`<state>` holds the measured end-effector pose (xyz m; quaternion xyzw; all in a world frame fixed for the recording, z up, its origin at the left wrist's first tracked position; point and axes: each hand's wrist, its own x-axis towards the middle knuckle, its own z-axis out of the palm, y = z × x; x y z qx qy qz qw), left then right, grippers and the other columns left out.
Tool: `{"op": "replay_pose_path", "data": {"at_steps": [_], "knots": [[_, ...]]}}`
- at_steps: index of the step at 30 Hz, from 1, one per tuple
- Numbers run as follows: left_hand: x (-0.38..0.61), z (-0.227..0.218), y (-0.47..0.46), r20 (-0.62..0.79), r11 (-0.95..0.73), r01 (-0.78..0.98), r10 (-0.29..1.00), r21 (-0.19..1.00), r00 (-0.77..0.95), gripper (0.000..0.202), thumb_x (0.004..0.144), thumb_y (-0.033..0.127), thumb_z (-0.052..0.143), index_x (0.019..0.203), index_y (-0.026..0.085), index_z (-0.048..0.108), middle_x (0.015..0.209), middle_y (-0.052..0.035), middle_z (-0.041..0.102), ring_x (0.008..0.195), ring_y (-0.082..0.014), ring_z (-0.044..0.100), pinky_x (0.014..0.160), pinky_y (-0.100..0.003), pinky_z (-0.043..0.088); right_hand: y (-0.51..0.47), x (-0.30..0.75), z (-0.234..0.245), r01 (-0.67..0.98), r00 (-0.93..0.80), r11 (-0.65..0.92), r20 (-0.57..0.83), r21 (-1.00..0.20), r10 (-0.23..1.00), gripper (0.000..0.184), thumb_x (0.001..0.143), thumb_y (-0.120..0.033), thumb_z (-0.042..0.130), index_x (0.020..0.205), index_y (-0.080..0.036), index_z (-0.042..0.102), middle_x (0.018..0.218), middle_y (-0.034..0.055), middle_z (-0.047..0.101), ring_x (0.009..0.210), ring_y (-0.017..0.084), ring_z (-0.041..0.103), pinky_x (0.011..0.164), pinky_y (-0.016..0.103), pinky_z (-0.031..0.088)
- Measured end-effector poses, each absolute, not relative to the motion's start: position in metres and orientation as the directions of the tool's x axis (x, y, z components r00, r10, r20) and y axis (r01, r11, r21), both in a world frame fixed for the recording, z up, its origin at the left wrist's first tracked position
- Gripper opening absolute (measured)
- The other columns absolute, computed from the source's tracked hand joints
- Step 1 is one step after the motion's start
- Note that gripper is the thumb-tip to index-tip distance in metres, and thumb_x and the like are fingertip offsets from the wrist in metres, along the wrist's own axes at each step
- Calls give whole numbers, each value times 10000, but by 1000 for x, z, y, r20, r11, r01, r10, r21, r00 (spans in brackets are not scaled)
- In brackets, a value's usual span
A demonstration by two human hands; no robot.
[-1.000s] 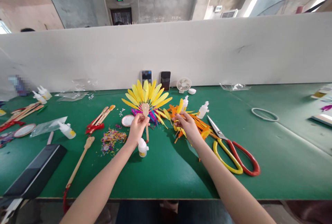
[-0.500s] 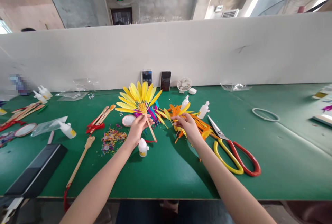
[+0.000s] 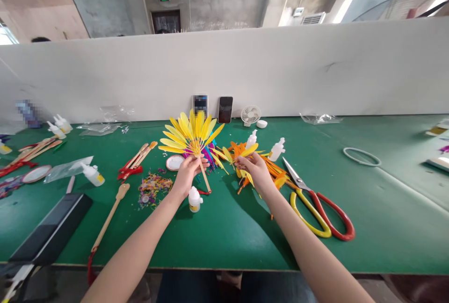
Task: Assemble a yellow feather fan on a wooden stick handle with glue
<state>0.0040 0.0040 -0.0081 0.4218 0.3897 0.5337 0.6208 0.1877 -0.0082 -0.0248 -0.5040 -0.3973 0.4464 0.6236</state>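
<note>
My left hand (image 3: 186, 174) is closed around the wooden handle of a fan of yellow feathers (image 3: 191, 135), held up tilted over the green table (image 3: 224, 228). My right hand (image 3: 255, 168) pinches a single yellow feather (image 3: 248, 150) just right of the fan. Under both hands lies a heap of orange, yellow and pink loose feathers (image 3: 271, 169). A small white glue bottle (image 3: 194, 199) stands close below my left hand.
Large scissors with red and yellow handles (image 3: 315, 202) lie right of my right arm. Two more glue bottles (image 3: 277, 148), a small white dish (image 3: 174, 162), feather scraps (image 3: 152, 186), wooden handles (image 3: 108, 216), a dark box (image 3: 49, 235), two phones and a mini fan (image 3: 250, 115) stand around.
My left hand turned and tilted the fan, so its handle now slants down to the right. My right hand lowered its feather slightly towards the fan.
</note>
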Motion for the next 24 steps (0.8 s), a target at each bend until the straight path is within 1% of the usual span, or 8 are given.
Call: {"op": "replay_pose_path", "data": {"at_steps": [4,7,9,11,13,16,21,24], "knots": [[2,-9,5,-15,53,-335,993,941,114,289,614,317,651,828,133,587,733,-57,652,719,-183,639,722,-328,470,-9,186,-22,-164,295,116,63,-980,954,380,511,-472,691,646,-203,459,678,12,631,621,150,600,616,300,480],[2,-8,4,-16,47,-345,996,938,91,289,624,311,638,847,137,579,744,-55,654,713,-179,640,715,-324,471,-9,181,-12,-133,269,139,99,-981,958,357,556,-499,650,677,-201,496,714,27,633,665,161,604,641,309,472],[2,-8,4,-28,55,-354,996,933,82,266,629,298,633,832,140,568,728,-47,654,709,-175,640,721,-324,474,-9,176,-3,-101,251,161,131,-982,959,334,572,-491,633,692,-198,524,715,25,620,688,162,594,648,303,461],[2,-7,3,-44,70,-363,996,929,81,238,627,284,634,800,145,549,697,-37,650,701,-174,640,730,-333,477,-8,169,8,-64,246,182,161,-981,956,303,572,-457,637,665,-189,531,675,10,589,656,143,562,633,287,441],[3,-6,3,-56,83,-369,995,926,84,226,619,273,641,771,149,529,667,-26,645,684,-171,640,732,-338,479,-4,160,16,-22,233,197,187,-980,954,279,577,-435,630,620,-182,521,585,-22,522,566,109,495,584,265,407],[3,-5,3,-55,86,-385,994,919,91,225,601,262,650,745,153,517,640,-14,639,670,-170,640,721,-333,482,4,146,20,35,195,221,224,-975,955,285,607,-431,594,549,-186,460,501,-52,434,492,85,409,519,245,352],[4,-6,3,-95,124,-376,991,918,93,241,573,246,660,755,153,531,599,-12,630,677,-190,644,698,-337,487,12,129,14,60,218,218,226,-974,949,271,618,-400,577,528,-190,430,476,-63,388,464,74,349,462,228,288],[5,-8,3,-83,119,-366,990,923,113,232,564,244,654,745,149,545,601,-15,631,674,-191,641,692,-335,489,11,128,11,78,228,218,230,-973,946,268,631,-389,567,521,-189,426,462,-67,366,451,70,322,450,226,270]]}}
